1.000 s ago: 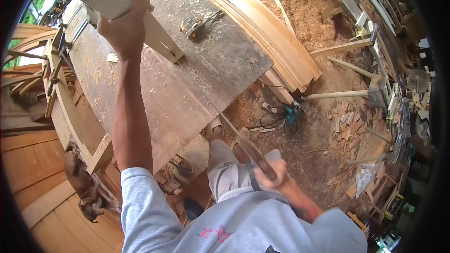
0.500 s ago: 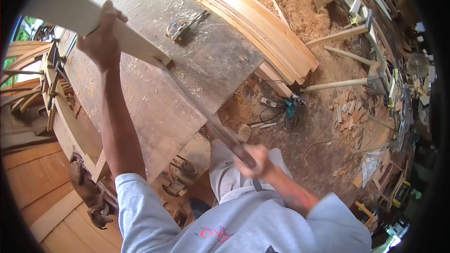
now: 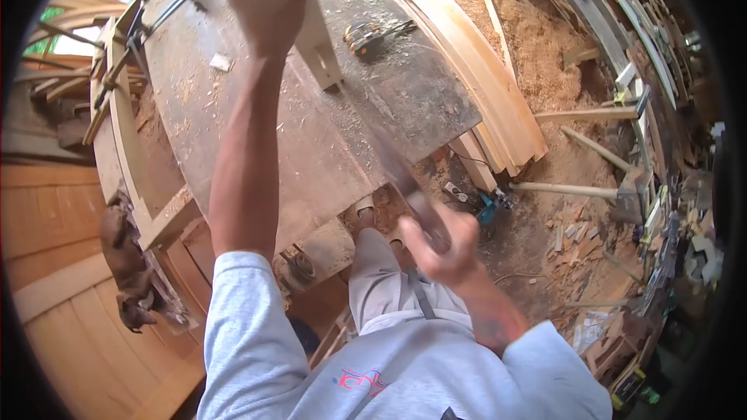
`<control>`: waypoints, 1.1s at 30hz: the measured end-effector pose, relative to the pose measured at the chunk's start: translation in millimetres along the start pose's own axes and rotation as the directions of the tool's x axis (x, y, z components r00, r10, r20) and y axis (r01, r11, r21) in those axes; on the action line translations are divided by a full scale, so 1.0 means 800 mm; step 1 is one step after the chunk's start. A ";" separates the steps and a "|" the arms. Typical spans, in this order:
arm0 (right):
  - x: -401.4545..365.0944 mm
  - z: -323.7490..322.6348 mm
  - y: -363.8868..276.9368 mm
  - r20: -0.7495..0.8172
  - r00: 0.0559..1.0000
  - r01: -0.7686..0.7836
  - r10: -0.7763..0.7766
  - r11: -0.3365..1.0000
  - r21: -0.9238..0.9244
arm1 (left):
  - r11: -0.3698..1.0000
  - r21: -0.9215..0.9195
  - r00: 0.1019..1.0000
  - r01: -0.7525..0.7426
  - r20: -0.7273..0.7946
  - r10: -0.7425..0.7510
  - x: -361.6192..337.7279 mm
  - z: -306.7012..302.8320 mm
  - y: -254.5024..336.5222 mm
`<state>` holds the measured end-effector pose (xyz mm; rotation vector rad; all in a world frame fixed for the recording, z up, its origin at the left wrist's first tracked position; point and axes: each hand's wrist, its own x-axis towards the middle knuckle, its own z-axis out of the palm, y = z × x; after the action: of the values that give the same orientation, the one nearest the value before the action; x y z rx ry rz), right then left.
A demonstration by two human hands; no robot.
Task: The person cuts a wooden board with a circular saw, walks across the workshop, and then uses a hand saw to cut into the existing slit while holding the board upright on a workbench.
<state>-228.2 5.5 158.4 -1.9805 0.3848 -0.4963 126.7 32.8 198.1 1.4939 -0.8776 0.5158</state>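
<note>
1. Head view: the left hand (image 3: 272,4) is up at the far end of the workbench (image 3: 257,140), fingers wrapped tight round a pale board (image 3: 317,39). The board's notched lower end sits down on the bench top.
2. The right hand (image 3: 445,245) is closed on the handle of a hand saw (image 3: 401,175), just off the bench's near edge. The blade's a blur running up toward the board's end, and I can't tell if it's touching.
3. A small yellow-and-black tool (image 3: 366,33) lies just right of the board, apart from it.
4. A stack of curved planks (image 3: 498,101) runs along the bench's right edge, so it's tight there.
5. On the left, a dog (image 3: 124,257) lies right beside the bench frame.
6. The open room is on the right: sawdusty floor (image 3: 545,54), with a blue tool (image 3: 489,206) and cords near the bench corner.
</note>
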 end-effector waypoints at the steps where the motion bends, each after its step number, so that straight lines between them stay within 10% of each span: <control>1: -0.027 -0.017 -0.004 -0.026 0.999 0.021 -0.021 1.000 -0.013 | 0.977 -0.113 0.982 0.182 -0.039 -0.187 0.000 0.002 0.015; 4: -0.090 -0.058 -0.012 0.068 0.991 -0.105 0.113 0.988 -0.112 | 0.923 -0.117 0.922 0.367 -0.090 -0.378 -0.001 0.010 0.033; 8: -0.068 0.023 0.074 -0.051 0.982 0.172 -0.180 0.976 -0.132 | 0.917 -0.086 0.912 0.389 -0.103 -0.396 -0.002 0.006 0.033; 9: -0.034 0.053 0.087 -0.074 0.992 0.098 -0.099 0.995 -0.018 | 0.997 0.081 1.000 -0.018 -0.013 0.019 0.000 -0.005 -0.001; 10: -0.008 0.066 0.097 -0.092 0.995 0.033 -0.024 0.995 0.095 | 0.985 -0.038 0.985 0.168 -0.027 -0.169 -0.001 0.000 0.012; 13: 0.006 0.038 0.076 -0.100 0.994 0.050 -0.046 0.998 0.032 | 0.999 0.042 0.999 -0.011 0.033 0.009 0.009 -0.004 -0.016; 15: -0.061 -0.020 0.066 0.042 0.958 0.284 -0.284 0.913 -0.292 | 0.997 0.072 0.999 0.001 0.042 -0.004 0.013 -0.001 -0.003; 18: -0.112 -0.060 0.009 -0.064 0.997 0.044 -0.048 0.997 -0.058 | 0.979 0.016 0.979 0.201 0.013 -0.202 0.008 0.002 0.015; 24: -0.006 0.072 0.146 -0.088 0.990 0.116 -0.107 0.989 0.095 | 0.996 -0.009 0.996 0.084 0.041 -0.083 0.007 -0.005 0.000; 30: -0.089 -0.018 0.054 -0.090 0.959 0.256 -0.270 0.957 -0.140 | 0.953 -0.201 0.970 0.225 -0.049 -0.239 0.010 0.008 0.012; 33: -0.139 -0.043 0.016 -0.015 0.995 0.093 -0.096 0.987 -0.128 | 0.939 -0.169 0.950 0.301 -0.027 -0.310 0.012 0.002 0.004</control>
<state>-342.5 25.7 140.8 -2.1257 0.3438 -0.5652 130.0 29.0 207.4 1.4259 -0.6146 0.2459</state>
